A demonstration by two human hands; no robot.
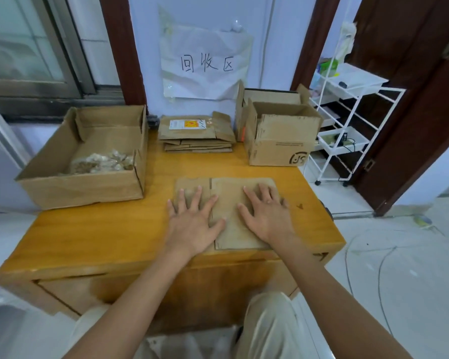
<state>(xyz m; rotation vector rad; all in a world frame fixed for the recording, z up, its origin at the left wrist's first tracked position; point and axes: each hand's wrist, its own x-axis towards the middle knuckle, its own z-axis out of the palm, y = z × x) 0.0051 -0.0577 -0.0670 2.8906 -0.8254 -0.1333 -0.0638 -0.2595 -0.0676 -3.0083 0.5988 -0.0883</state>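
A flattened brown cardboard box (pixel 228 195) lies in the middle of the wooden table (pixel 109 237). My left hand (pixel 192 221) presses flat on its left half, fingers spread and straight. On the right half my right hand (pixel 266 216) lies flat too, fingers spread. Both palms are down on the cardboard.
A stack of flattened boxes (pixel 197 136) sits at the back centre under a paper sign (pixel 205 63). A large open box (pixel 83 156) with crumpled filling stands at left. Two open boxes (pixel 280 136) stand at right. A white wire cart (pixel 347 120) is beyond the table's right edge.
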